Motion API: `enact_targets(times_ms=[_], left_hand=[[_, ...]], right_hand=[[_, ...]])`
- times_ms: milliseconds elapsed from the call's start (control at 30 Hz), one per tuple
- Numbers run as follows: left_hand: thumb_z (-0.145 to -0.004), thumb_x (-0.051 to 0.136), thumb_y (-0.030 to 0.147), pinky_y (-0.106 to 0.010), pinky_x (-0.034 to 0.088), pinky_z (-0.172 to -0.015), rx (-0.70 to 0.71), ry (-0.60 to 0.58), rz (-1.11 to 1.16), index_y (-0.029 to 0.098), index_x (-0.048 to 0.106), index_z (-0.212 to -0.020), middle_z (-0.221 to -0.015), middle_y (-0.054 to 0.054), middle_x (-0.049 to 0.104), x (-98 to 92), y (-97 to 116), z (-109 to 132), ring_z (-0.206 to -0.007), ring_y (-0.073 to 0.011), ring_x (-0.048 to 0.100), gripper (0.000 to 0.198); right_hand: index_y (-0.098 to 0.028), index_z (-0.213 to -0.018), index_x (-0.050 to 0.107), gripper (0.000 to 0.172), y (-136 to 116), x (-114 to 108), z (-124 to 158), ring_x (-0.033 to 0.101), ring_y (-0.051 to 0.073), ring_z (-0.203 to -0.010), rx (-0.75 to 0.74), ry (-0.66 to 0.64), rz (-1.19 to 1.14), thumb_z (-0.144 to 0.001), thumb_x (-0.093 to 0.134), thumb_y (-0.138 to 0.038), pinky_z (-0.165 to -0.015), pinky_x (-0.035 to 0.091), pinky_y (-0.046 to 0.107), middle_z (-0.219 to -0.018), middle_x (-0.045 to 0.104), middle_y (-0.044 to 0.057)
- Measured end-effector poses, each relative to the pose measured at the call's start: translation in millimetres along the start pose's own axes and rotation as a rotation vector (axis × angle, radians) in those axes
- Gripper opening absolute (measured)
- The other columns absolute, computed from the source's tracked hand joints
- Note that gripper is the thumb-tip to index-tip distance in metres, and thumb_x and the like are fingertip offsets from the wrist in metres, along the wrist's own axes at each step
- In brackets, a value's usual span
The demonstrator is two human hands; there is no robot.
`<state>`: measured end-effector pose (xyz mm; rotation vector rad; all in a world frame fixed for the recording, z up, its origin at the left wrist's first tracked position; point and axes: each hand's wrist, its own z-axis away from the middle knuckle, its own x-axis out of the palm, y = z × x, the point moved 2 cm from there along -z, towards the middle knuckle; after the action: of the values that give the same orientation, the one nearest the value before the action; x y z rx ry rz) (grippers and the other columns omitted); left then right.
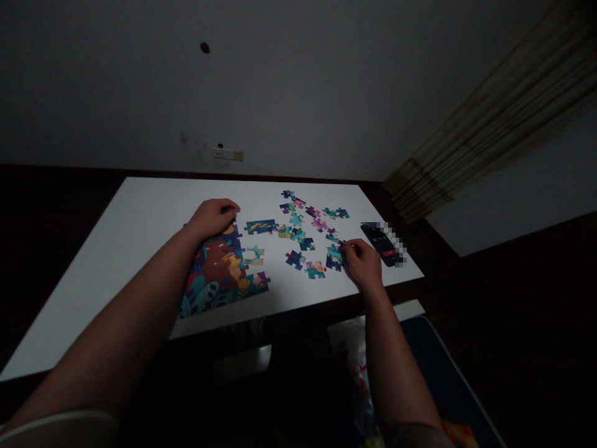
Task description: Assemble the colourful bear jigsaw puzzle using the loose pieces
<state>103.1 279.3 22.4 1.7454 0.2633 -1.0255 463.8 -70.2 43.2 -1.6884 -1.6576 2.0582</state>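
A partly assembled colourful jigsaw (219, 274) lies on the white table (140, 218). My left hand (212, 216) rests on its far edge, fingers curled down against the pieces. Several loose puzzle pieces (303, 230) are scattered to the right of it. My right hand (361, 261) sits at the right end of that scatter, fingers pinched on a blue-green puzzle piece (334, 256) on the table.
A dark phone (380, 242) lies near the table's right edge, just beyond my right hand. A wall with a socket plate (227, 154) stands behind the table. A curtain (489, 124) hangs at the right. A bag (359, 367) sits below the table's front edge.
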Motion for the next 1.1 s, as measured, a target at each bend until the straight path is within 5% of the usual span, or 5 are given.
enact_targets(times_ms=[1100], left_hand=[[-0.097,0.081,0.056,-0.048,0.071,-0.11,-0.024,-0.012,-0.007,0.029,0.101,-0.118,-0.121,-0.013,0.099,-1.6,-2.0,-2.4,-0.115,-0.0391,0.089,0.039]], right_hand=[[-0.035,-0.105,0.088,0.028,11.1,3.2,-3.5,0.084,0.039,-0.098,-0.01,-0.005,0.04,-0.108,0.068,-0.055,-0.088,0.064,0.05,-0.093,0.088,0.007]])
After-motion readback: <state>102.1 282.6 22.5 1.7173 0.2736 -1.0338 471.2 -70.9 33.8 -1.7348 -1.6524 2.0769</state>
